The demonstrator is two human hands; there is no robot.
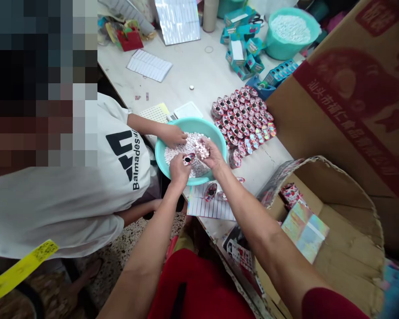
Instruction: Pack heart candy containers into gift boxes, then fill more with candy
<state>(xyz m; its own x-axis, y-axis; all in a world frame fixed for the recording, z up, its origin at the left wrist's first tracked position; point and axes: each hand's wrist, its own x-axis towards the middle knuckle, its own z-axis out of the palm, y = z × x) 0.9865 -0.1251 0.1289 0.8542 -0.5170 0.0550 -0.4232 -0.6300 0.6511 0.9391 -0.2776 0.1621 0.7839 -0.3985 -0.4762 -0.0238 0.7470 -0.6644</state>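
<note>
A turquoise basin full of small pale pink candies stands at the table's near edge. Over it, my left hand grips a small red-and-pink printed box with a dark round opening in its top. Just right of that box, my right hand is cupped around a heap of candies. Another person's hand reaches into the basin from the left. Similar boxes stand in rows on the table to the right, and a single box sits on a striped sheet below the basin.
A large open carton at lower right holds shiny sheets and boxes. A tall cardboard box stands behind it. Teal boxes and a second basin of white pieces are at the back. Beside me on the left is a person in a white shirt.
</note>
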